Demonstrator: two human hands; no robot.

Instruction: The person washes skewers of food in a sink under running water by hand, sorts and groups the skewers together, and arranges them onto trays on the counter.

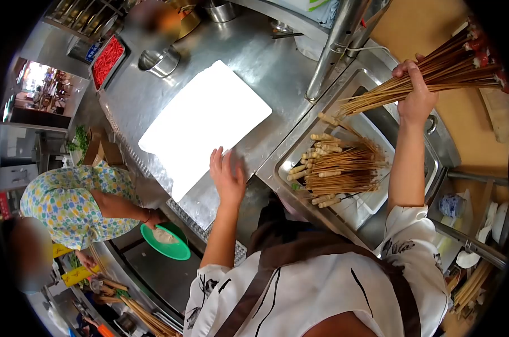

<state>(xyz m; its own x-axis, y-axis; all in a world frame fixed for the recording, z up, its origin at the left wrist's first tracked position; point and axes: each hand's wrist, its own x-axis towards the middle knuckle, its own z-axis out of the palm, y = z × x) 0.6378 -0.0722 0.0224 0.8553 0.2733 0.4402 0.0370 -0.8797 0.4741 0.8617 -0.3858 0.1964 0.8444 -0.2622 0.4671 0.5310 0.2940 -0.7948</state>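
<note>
Remotely, I see the right hand (416,92) closed round the bare shafts of a skewer bundle (451,64) above the far side of the sink (271,171), probably so that fingers avoid the red-and-white food ends, which point away from the sink. The left hand (227,174), loosely open and gripping nothing, hovers beside the sink at the edge of a white board (209,118); contact I can't tell. Wooden-handled skewers (344,168) lie inside the sink, likely grouped for reach. A metal post (338,48) by the sink stands between board and bundle. Well left of the sink, a co-worker (74,196) holds a green bowl (173,253).
</note>
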